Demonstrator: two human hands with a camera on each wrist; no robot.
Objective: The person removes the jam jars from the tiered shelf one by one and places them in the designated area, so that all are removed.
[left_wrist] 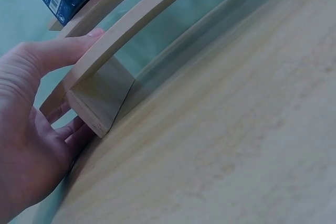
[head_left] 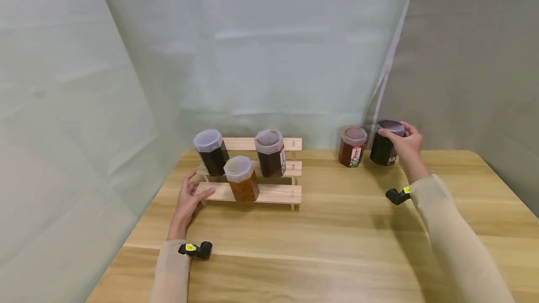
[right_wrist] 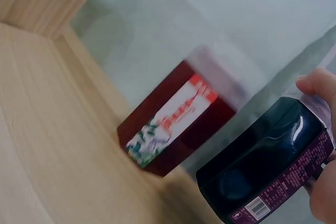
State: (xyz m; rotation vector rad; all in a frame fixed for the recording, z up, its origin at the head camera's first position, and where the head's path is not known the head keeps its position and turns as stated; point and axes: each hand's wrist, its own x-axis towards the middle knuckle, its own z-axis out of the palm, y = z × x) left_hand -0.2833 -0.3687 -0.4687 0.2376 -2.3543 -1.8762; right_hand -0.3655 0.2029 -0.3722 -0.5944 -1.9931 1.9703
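My right hand grips a dark jar by its lid, thumb on the near side and fingers on the far side. Beside that jar stands a red jar with a white label and a translucent lid. At the left, my left hand holds the left end of a tiered wooden rack, its thumb over the lowest step in the head view. Two dark jars, one at the left and one at the right, stand on the rack behind an amber jar on the lowest step.
The wooden table carries the rack and the loose jars. Pale cloth hangs behind and along both sides. A black wrist camera sits on the left sleeve, another on the right sleeve.
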